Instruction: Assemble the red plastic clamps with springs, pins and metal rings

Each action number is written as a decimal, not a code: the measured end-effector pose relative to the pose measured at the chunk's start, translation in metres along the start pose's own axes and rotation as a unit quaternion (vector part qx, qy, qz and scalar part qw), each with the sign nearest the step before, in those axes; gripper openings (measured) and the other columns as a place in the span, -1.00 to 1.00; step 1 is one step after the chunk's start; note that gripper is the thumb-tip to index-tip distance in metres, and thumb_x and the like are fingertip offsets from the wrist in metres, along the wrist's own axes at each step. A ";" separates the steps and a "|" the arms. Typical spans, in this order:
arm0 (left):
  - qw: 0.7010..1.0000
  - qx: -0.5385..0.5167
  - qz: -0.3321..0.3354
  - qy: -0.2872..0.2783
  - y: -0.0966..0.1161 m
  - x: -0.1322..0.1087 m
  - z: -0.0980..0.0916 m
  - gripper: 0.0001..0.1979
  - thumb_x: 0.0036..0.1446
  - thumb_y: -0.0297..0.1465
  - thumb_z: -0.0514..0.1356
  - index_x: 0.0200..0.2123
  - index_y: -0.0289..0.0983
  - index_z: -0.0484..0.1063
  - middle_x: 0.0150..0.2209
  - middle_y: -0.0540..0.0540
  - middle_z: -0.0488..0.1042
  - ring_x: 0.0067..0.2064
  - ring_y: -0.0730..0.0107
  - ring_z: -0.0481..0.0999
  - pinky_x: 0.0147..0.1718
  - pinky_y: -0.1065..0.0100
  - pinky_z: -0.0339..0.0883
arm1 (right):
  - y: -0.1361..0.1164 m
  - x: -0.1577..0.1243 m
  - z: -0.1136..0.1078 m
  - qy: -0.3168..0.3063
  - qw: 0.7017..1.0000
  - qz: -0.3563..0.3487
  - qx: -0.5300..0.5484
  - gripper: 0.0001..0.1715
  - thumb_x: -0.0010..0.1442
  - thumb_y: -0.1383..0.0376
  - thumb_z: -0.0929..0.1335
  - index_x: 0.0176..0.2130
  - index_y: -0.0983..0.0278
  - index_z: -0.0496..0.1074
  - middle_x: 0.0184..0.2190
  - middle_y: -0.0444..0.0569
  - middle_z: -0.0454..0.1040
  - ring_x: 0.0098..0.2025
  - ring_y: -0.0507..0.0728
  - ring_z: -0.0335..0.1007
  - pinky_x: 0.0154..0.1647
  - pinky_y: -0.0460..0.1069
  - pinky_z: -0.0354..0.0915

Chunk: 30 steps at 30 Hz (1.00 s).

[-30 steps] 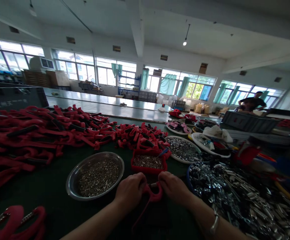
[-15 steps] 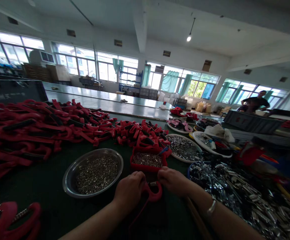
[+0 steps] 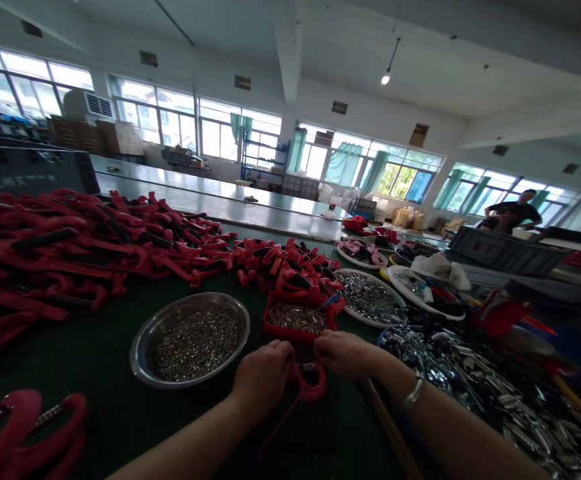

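My left hand (image 3: 263, 380) and my right hand (image 3: 343, 355) meet over a red plastic handle (image 3: 314, 385) at the lower middle of the view. A small metal part (image 3: 309, 367) shows at its top, by my right fingertips. A thin red strip hangs from the handle toward me. Just left of my left hand stands a steel bowl (image 3: 143, 353) of small metal parts. A red tray (image 3: 290, 335) of metal pins sits just above my hands. Beyond lies a large heap of red handles (image 3: 70, 260).
A white plate of metal parts (image 3: 365, 320) and a big pile of metal pieces (image 3: 470, 380) lie to the right. A wooden stick (image 3: 390, 427) runs past my right arm. Further off, a person (image 3: 513, 217) stands behind a grey crate (image 3: 505, 250).
The whole view has tilted and shifted slightly. My right hand sits a little higher, nearer the tray, and the wooden stick shows more. Both hands stay on the red handle.
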<state>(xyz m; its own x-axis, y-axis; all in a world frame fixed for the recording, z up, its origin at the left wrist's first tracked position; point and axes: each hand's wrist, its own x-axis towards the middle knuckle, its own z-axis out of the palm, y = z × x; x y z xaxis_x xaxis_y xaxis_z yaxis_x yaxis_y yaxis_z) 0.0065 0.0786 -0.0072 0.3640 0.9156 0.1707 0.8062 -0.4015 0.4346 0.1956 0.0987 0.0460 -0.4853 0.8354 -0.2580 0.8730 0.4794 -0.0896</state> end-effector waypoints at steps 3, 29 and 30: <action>1.000 0.002 -0.003 -0.001 0.001 0.000 -0.002 -0.81 0.17 -0.39 -0.04 -0.30 -0.16 0.37 -0.27 0.03 0.47 -0.26 0.35 0.48 -0.41 0.39 0.13 | -0.002 0.005 -0.005 -0.021 1.000 0.004 -0.011 -0.79 0.08 0.30 0.25 -0.29 0.22 0.44 -0.24 0.00 0.44 -0.22 0.17 0.37 -0.28 -0.02 0.21; 0.745 -0.613 -0.133 -0.227 0.010 0.007 -0.026 -0.54 -0.23 -0.06 0.30 -0.43 -0.31 0.33 -0.64 0.16 0.20 -0.66 0.69 0.05 -0.68 0.52 -0.20 | -0.039 -0.017 0.032 0.282 0.798 -0.041 0.531 -0.78 0.08 0.17 0.37 -0.33 0.27 0.51 -0.42 -0.08 0.49 -0.37 0.07 0.40 -0.36 -0.07 0.31; 0.735 -0.622 -0.136 -0.235 0.010 0.005 -0.025 -0.55 -0.24 -0.06 0.30 -0.43 -0.31 0.32 -0.64 0.15 0.21 -0.66 0.70 0.05 -0.69 0.51 -0.23 | -0.041 -0.017 0.033 0.288 0.789 -0.041 0.541 -0.79 0.07 0.18 0.38 -0.36 0.29 0.50 -0.44 -0.08 0.48 -0.39 0.06 0.39 -0.38 -0.07 0.31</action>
<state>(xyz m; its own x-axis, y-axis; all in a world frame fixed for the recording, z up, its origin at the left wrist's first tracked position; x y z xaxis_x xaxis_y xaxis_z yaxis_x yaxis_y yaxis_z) 0.0044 0.0802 0.0200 0.6245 0.7331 -0.2693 -0.0642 0.3919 0.9178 0.1698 0.0559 0.0220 -0.2122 0.9461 0.2449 0.2170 0.2899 -0.9321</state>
